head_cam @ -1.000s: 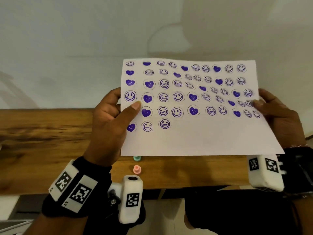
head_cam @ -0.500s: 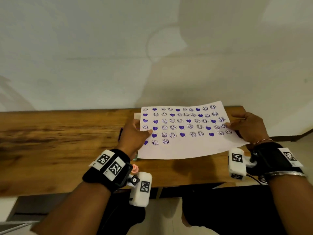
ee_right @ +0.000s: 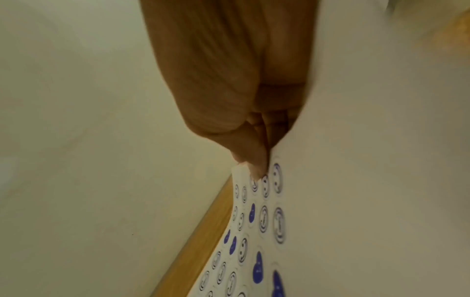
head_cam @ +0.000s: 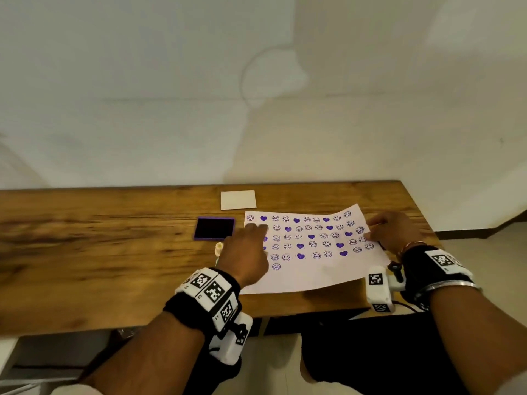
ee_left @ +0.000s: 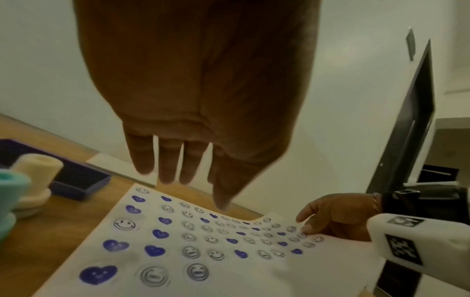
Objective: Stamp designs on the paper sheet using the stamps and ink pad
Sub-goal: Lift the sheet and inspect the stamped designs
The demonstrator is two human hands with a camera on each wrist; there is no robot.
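head view: the sheet (head_cam: 310, 252) lies on the table (head_cam: 99, 252), mostly flat, its right edge lifted a little. five rows of purple hearts and smileys are filled, and a sixth has only a print or two showing beside the left hand, so most of the stamping looks done; the bare strip along the near edge is what is left. the left hand (head_cam: 245, 252) is over the sheet's left edge with fingers extended, holding nothing. the right hand (head_cam: 396, 232) is at the right edge. the ink pad (head_cam: 214, 228), open, sits just left of the sheet, a cream stamp (head_cam: 219, 248) near it, a small card (head_cam: 238, 199) behind.

left wrist view: the left hand's fingers (ee_left: 167, 166) hang straight and relaxed above the sheet (ee_left: 229, 271), not touching it as far as i can tell. a teal stamp (ee_left: 10, 197) and the cream stamp (ee_left: 35, 176) stand just off the sheet's left edge, before the pad (ee_left: 76, 180). across the sheet the right hand (ee_left: 335, 217) pinches the far edge.

right wrist view: blurred; the right thumb and fingers (ee_right: 251, 158) nip the sheet's (ee_right: 330, 221) edge beside the outermost smileys.
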